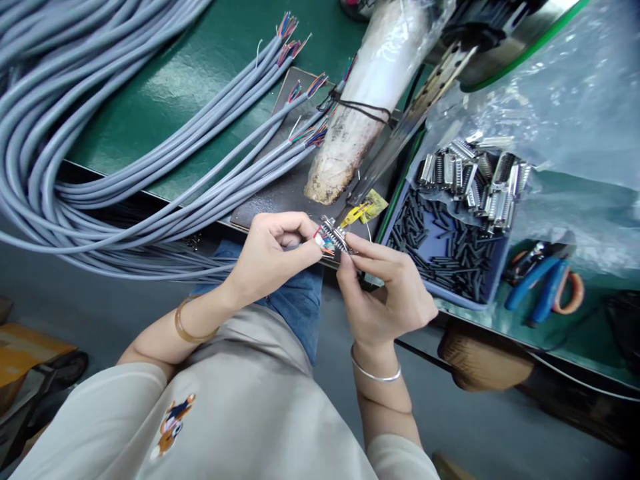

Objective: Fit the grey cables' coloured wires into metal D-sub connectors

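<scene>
A small metal multi-pin connector (332, 232) sits at the table's front edge, with coloured wires (327, 247) at its near side. My left hand (275, 250) is closed, its thumb and fingertips pinching these wires at the connector's left end. At the opposite end, my right hand (385, 280) is closed in a pinch against the connector; what lies between its fingertips is too small to make out. A yellow tag-like piece (357, 212) lies just beyond the connector, near the tip of a dark soldering-iron-like rod (373, 170).
Grey cables (200, 157) with stripped coloured ends cover the left. A plastic-wrapped tube (367, 87) rises beyond my hands. To the right stand a blue tray (483, 303) of black sleeves (445, 267), bagged metal connectors (475, 177) and blue-and-orange-handled pliers (547, 287).
</scene>
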`<state>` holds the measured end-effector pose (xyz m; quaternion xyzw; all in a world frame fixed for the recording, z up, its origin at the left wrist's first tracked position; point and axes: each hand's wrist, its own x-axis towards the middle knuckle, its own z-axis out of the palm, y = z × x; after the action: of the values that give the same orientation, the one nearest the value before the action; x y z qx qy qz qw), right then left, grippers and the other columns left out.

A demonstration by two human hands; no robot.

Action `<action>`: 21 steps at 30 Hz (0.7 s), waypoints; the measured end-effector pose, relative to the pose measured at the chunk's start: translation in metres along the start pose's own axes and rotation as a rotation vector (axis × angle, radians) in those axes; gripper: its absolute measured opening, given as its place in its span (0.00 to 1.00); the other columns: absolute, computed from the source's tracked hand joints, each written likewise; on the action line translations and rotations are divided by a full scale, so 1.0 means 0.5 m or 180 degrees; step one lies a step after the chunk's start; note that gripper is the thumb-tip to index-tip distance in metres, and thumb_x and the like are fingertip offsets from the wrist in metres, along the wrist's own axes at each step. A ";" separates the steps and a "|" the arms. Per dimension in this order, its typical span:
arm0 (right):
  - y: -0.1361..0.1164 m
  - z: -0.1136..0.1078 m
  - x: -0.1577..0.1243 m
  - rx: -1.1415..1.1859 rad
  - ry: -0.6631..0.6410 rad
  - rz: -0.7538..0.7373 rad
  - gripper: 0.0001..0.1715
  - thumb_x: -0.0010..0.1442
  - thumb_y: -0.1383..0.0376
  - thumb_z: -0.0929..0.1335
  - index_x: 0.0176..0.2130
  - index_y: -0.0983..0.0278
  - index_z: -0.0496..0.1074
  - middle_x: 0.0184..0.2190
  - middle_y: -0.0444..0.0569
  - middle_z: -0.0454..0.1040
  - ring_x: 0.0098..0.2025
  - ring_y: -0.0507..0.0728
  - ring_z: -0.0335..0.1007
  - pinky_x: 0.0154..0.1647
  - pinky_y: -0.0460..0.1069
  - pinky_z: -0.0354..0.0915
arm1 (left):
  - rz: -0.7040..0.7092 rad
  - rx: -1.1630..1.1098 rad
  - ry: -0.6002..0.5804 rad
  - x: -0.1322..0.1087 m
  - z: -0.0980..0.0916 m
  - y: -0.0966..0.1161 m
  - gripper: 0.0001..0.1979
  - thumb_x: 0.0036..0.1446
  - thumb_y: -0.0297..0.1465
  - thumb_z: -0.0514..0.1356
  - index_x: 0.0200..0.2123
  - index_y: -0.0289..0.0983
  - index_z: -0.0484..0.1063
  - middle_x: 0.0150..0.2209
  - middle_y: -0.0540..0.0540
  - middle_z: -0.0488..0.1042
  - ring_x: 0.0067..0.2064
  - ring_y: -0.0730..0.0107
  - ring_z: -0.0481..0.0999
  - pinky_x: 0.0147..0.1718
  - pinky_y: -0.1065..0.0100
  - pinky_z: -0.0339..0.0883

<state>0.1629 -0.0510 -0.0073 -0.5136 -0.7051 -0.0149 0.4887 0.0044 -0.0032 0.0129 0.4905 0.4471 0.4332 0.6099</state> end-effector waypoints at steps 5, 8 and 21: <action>-0.007 0.001 0.004 0.0372 -0.0074 0.0432 0.11 0.58 0.75 0.74 0.37 0.61 0.74 0.40 0.46 0.85 0.41 0.55 0.84 0.40 0.50 0.78 | -0.0036 -0.0105 -0.0016 -0.005 0.000 0.002 0.07 0.48 0.29 0.64 0.21 0.34 0.72 0.22 0.49 0.70 0.25 0.79 0.65 0.22 0.75 0.58; -0.010 0.004 0.003 -0.0048 -0.0018 0.0056 0.13 0.58 0.76 0.75 0.39 0.61 0.74 0.41 0.46 0.85 0.41 0.54 0.84 0.41 0.48 0.78 | 0.0072 -0.0059 0.0112 -0.006 0.003 -0.002 0.05 0.48 0.28 0.63 0.23 0.34 0.72 0.22 0.51 0.69 0.22 0.82 0.59 0.20 0.76 0.52; -0.005 0.007 0.011 0.0065 -0.0070 0.0119 0.12 0.58 0.75 0.75 0.38 0.61 0.74 0.42 0.47 0.85 0.41 0.54 0.83 0.43 0.49 0.78 | 0.0424 0.0414 0.0306 -0.002 0.009 -0.010 0.07 0.50 0.27 0.61 0.22 0.35 0.67 0.21 0.54 0.63 0.20 0.84 0.52 0.18 0.74 0.46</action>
<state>0.1587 -0.0465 -0.0042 -0.5218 -0.7008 0.0071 0.4863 0.0091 -0.0057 0.0088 0.5363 0.4693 0.4659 0.5244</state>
